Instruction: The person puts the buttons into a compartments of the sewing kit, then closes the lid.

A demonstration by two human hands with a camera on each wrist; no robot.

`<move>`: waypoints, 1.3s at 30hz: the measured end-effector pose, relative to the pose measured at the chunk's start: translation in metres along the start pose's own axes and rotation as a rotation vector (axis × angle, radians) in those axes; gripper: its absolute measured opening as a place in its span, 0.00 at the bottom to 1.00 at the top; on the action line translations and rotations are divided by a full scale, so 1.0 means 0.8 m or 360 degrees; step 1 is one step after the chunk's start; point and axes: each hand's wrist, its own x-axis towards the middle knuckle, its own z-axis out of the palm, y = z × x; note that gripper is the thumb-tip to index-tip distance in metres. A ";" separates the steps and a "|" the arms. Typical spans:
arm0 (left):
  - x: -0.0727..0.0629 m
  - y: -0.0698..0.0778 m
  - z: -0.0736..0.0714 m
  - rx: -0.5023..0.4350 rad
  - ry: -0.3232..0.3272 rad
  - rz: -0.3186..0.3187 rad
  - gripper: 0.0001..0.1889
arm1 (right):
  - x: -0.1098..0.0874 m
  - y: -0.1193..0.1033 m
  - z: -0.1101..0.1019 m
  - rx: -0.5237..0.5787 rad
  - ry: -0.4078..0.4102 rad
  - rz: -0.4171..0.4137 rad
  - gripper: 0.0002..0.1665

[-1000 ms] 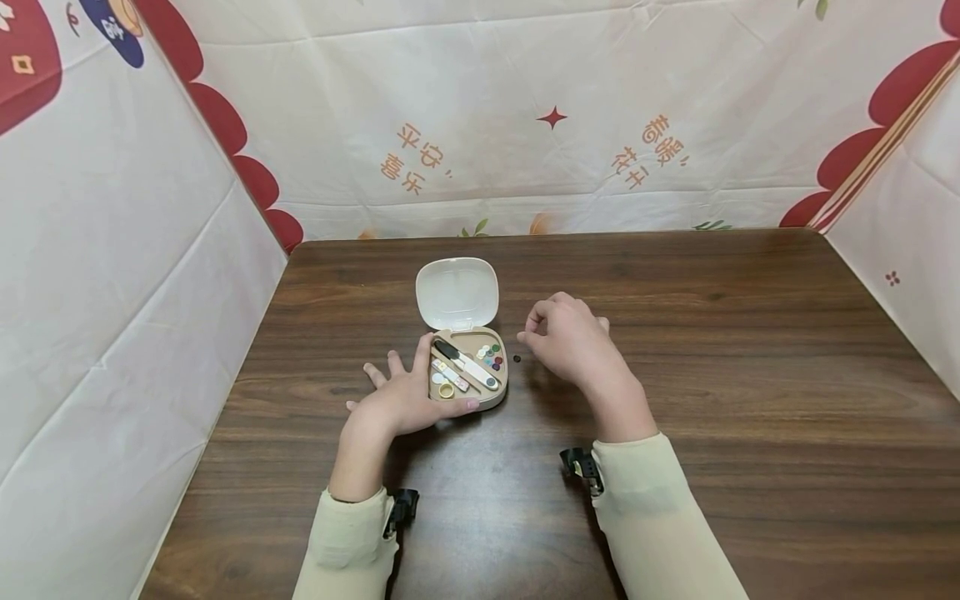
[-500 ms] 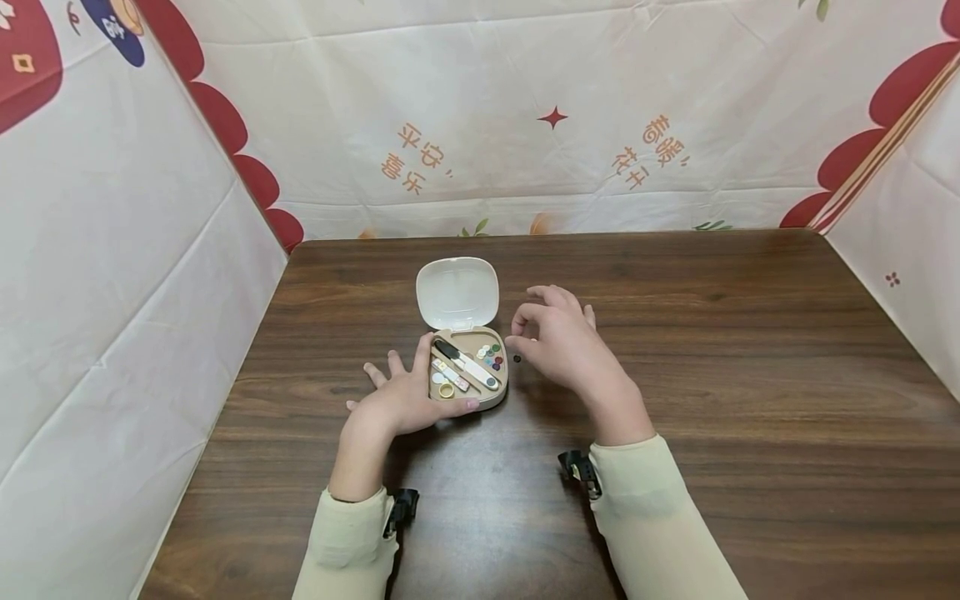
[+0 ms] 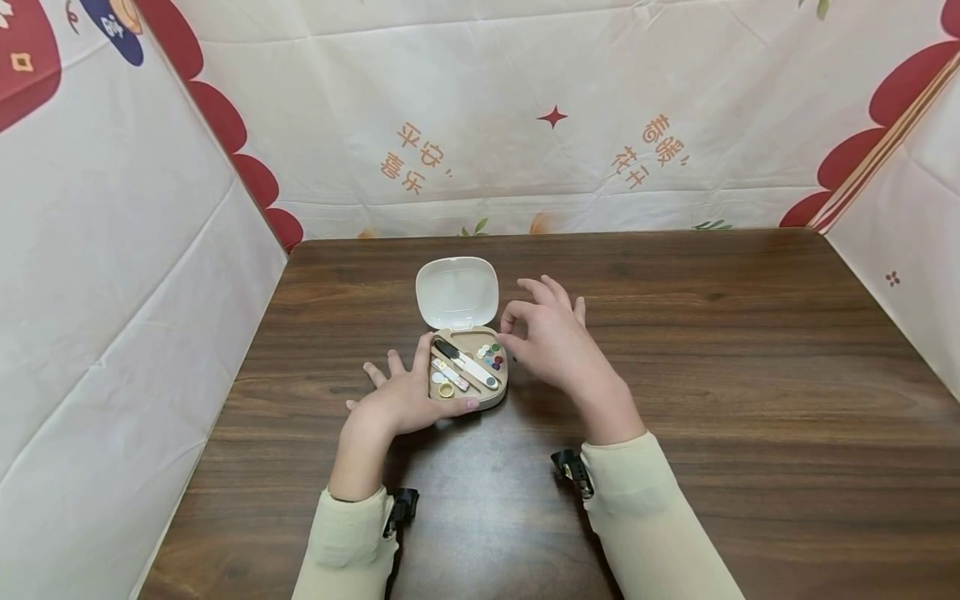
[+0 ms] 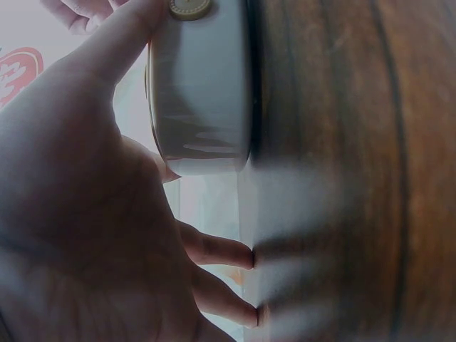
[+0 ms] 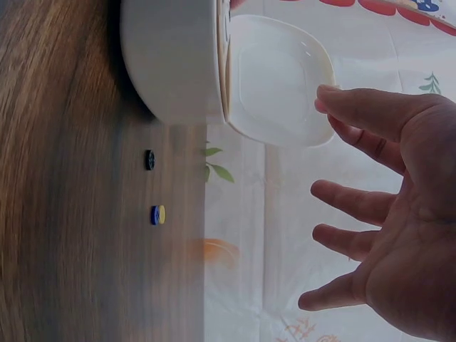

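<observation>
A small white sewing box stands with its lid up. In it lie a white thread snipper with a black cover, a gold ring-shaped thimble and several coloured buttons. My left hand holds the box's left side between thumb and index finger, other fingers spread. Over its right rim, my right hand pinches thumb and index finger together on what looks like a small pink button, mostly hidden. Its other fingers are spread.
On the table, right of the box, lie a black button and blue and yellow buttons close together. A printed white cloth hangs behind the table and along both sides.
My right hand has moved left from above the table to the box's right rim, its other fingers spreading. The left hand and the box have stayed in place.
</observation>
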 end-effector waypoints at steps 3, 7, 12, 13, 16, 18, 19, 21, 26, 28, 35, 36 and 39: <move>0.000 -0.001 0.000 0.0002 -0.0006 -0.0009 0.67 | 0.003 -0.003 0.005 -0.0016 0.0003 -0.0011 0.12; 0.001 -0.001 0.000 0.0009 -0.0012 -0.0012 0.68 | 0.007 -0.008 0.012 -0.0046 -0.0009 -0.0013 0.11; 0.002 -0.001 0.000 0.0013 -0.0008 -0.0010 0.67 | 0.011 -0.009 0.018 -0.0087 -0.0033 0.0005 0.10; 0.002 -0.001 0.000 0.0013 -0.0008 -0.0009 0.67 | 0.012 -0.008 0.018 -0.0088 -0.0036 0.0010 0.10; 0.003 0.000 0.000 0.0013 -0.0009 -0.0010 0.67 | 0.013 -0.007 0.020 -0.0093 -0.0038 0.0018 0.08; 0.003 0.000 0.000 0.0016 -0.0008 -0.0013 0.67 | 0.014 -0.006 0.022 -0.0096 -0.0037 0.0020 0.09; 0.003 0.000 0.000 0.0020 -0.0008 -0.0015 0.67 | 0.015 -0.006 0.023 -0.0097 -0.0039 0.0022 0.09; 0.003 0.000 0.000 0.0028 -0.0006 -0.0019 0.68 | 0.016 -0.006 0.025 -0.0095 -0.0045 0.0026 0.10; 0.003 -0.001 0.000 0.0037 -0.0001 -0.0025 0.68 | 0.019 -0.007 0.030 -0.0083 -0.0070 0.0050 0.10; 0.003 -0.001 0.000 0.0040 0.0000 -0.0025 0.68 | 0.020 -0.006 0.033 -0.0086 -0.0075 0.0057 0.09; 0.003 -0.001 0.001 0.0017 -0.0007 -0.0015 0.68 | 0.020 -0.011 0.040 -0.0149 0.0000 -0.0024 0.08; 0.003 -0.001 0.001 0.0011 -0.0007 -0.0012 0.68 | 0.020 -0.012 0.040 -0.0157 0.0014 -0.0041 0.08; 0.003 -0.001 0.001 0.0001 -0.0007 -0.0004 0.68 | 0.021 -0.016 0.041 -0.0183 0.0048 -0.0082 0.08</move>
